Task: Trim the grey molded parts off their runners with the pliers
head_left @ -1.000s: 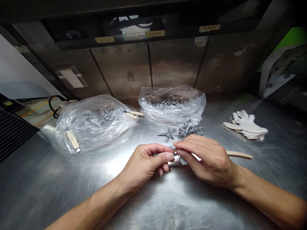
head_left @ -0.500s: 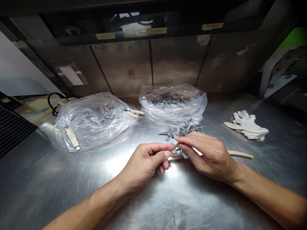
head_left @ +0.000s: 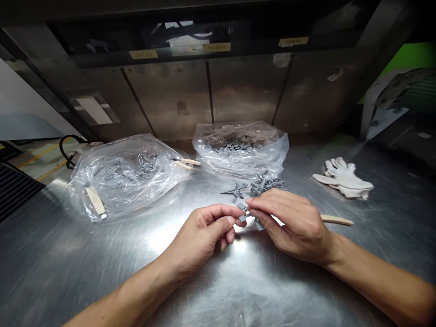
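My left hand (head_left: 207, 229) is closed, its thumb and forefinger pinching a small grey piece (head_left: 242, 219). Facing it, my right hand (head_left: 289, 222) has its fingertips pressed together close to that piece; what they grip is too small to make out. Another flat grey piece (head_left: 241, 206) shows just above the left fingertips. Behind the hands lies a loose pile of small grey parts (head_left: 267, 183), with a dark pointed tip (head_left: 227, 192) sticking out to the left.
Two clear plastic bags, one at the left (head_left: 119, 195) and one at the back (head_left: 238, 161), hold grey pieces. Beige-handled tools (head_left: 95, 201) lie on and beside the left bag. A beige handle (head_left: 337, 220) and a white glove (head_left: 347, 179) are at the right.
The whole view has shifted slightly, moving the scene a little left. The left fingertips have drawn slightly away from the right ones, and the grey pieces between them show more.
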Available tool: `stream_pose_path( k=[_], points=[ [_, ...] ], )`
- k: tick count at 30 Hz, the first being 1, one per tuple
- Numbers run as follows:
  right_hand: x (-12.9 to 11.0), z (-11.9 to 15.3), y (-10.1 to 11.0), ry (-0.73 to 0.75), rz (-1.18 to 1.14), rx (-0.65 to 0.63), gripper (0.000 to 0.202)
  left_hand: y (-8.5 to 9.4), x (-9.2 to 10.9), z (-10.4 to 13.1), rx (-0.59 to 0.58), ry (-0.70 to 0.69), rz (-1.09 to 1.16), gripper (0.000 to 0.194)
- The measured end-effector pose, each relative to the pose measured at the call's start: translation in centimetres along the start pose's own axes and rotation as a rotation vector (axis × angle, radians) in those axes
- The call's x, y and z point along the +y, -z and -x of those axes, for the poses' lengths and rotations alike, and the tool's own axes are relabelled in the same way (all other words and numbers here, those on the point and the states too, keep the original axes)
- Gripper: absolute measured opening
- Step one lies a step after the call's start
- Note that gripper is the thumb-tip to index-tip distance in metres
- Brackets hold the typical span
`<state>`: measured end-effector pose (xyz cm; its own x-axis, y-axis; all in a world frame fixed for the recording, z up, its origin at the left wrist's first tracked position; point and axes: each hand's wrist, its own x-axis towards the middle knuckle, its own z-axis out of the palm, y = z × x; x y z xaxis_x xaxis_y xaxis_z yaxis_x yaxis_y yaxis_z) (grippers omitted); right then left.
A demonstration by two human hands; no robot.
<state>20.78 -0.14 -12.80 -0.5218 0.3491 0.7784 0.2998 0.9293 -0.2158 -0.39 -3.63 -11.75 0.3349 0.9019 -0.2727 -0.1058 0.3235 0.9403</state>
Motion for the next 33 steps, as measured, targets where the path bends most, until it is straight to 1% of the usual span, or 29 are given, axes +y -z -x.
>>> stream_pose_path(
  k=[8,10,12,14,17,19,21,27,30,32,33],
  points=[
    [-0.2,-0.2,0.4,0.052,0.059,-0.038,0.03,-0.2,-0.3,-0.3,0.043,-0.03,0.06,0.018],
    [-0.2,-0.2,0.5,0.065,0.08,-0.054,0.03,-0.2,-0.4,-0.3,0.047,-0.011,0.055,0.023],
    [-0.2,-0.2,0.5,0.072,0.096,-0.068,0.029,-0.2,-0.4,-0.4,0.043,0.019,0.036,0.032],
    [-0.3,-0.2,0.6,0.076,0.11,-0.077,0.028,-0.2,-0.4,-0.3,0.023,0.05,-0.012,0.041],
    [-0.5,-0.3,0.5,0.082,0.122,-0.083,0.027,-0.2,-0.5,-0.2,-0.047,0.093,-0.118,0.05],
    [-0.5,-0.3,0.5,0.087,0.111,-0.089,0.026,-0.2,-0.5,0.0,-0.083,0.111,-0.156,0.05],
    [-0.4,-0.4,0.4,0.088,0.097,-0.084,0.027,-0.2,-0.4,0.2,-0.095,0.105,-0.152,0.046],
    [-0.3,-0.5,0.0,-0.038,-0.007,0.049,0.031,-0.4,-0.1,0.2,-0.092,0.049,-0.065,0.038],
    [0.2,-0.4,-0.2,-0.085,-0.04,0.074,0.031,-0.4,-0.2,0.0,-0.067,0.024,-0.054,0.036],
    [1.1,-0.3,0.1,-0.197,-0.032,0.113,0.026,-0.4,-0.2,0.1,-0.065,0.009,-0.053,0.035],
    [1.7,-0.2,0.5,-0.281,-0.018,0.15,0.023,-0.4,0.0,0.3,-0.074,0.0,-0.054,0.035]
  ],
)
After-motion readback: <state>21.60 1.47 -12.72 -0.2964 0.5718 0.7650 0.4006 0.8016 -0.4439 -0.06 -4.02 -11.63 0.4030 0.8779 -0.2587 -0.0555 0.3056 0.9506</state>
